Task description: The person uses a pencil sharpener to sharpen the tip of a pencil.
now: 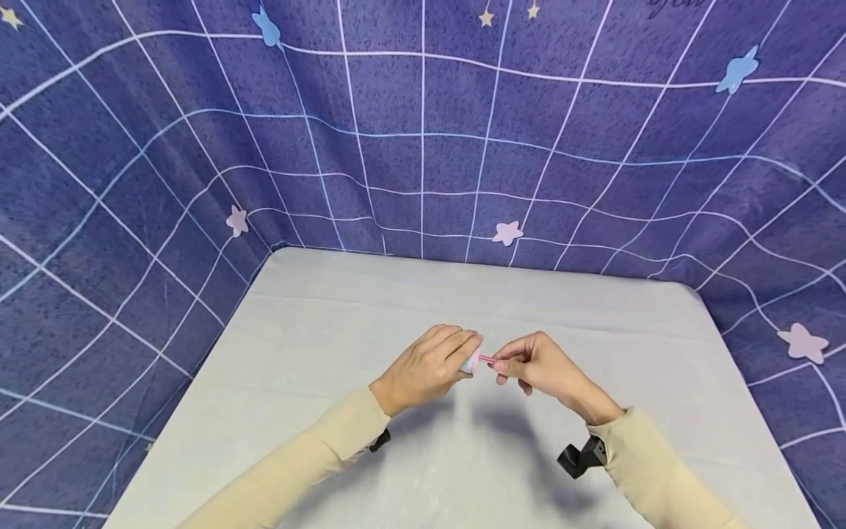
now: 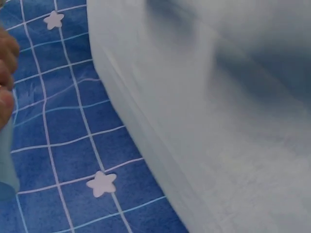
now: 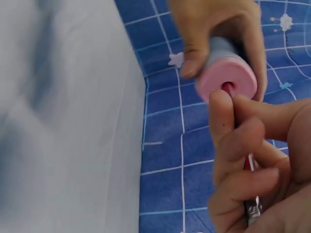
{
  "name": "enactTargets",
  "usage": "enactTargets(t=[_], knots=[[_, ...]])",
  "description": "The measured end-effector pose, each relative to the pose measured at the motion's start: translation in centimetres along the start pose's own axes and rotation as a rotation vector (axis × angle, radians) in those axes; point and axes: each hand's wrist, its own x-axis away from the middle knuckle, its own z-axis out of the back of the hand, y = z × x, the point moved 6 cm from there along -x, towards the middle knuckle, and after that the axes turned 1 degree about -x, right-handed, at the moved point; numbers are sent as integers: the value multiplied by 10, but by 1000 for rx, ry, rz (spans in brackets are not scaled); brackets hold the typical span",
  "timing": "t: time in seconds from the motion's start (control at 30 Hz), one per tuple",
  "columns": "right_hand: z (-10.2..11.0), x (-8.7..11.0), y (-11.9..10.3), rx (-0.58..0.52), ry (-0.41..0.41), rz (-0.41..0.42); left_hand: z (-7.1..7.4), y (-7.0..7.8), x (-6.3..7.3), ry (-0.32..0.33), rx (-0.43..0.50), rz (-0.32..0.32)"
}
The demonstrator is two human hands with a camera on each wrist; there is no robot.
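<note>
My left hand point(image 1: 428, 364) grips a pale-blue cylinder point(image 1: 470, 363) above the white surface, fingers wrapped over it. In the right wrist view, the cylinder's pink end point(image 3: 214, 76) has a round hole and faces my right hand point(image 3: 243, 160). A slim red stick point(image 1: 487, 359) has one end in that hole. My right hand point(image 1: 538, 365) pinches it between thumb and forefinger, close to the hole. The stick's shiny silvery rear part point(image 3: 252, 208) runs down past the other curled fingers. At the left wrist view's edge, the blue cylinder point(image 2: 6, 165) shows below some fingers point(image 2: 6, 63).
A white-covered table point(image 1: 330, 294) lies beneath both hands. Dark-blue cloth point(image 1: 423, 95) with grid lines and star shapes hangs at the back and both sides. A black wrist camera point(image 1: 581, 455) sits under the right sleeve.
</note>
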Motion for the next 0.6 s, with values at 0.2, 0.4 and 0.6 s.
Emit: enactTargets(t=[0.2, 0.4, 0.6], knots=[[2, 1, -4, 189, 199, 225, -4, -10, -8, -170, 45, 122], [-1, 11, -15, 576, 463, 590, -7, -24, -11, -324, 148, 262], [-7, 23, -18, 747, 604, 890, -9, -34, -16, -483, 382, 421]])
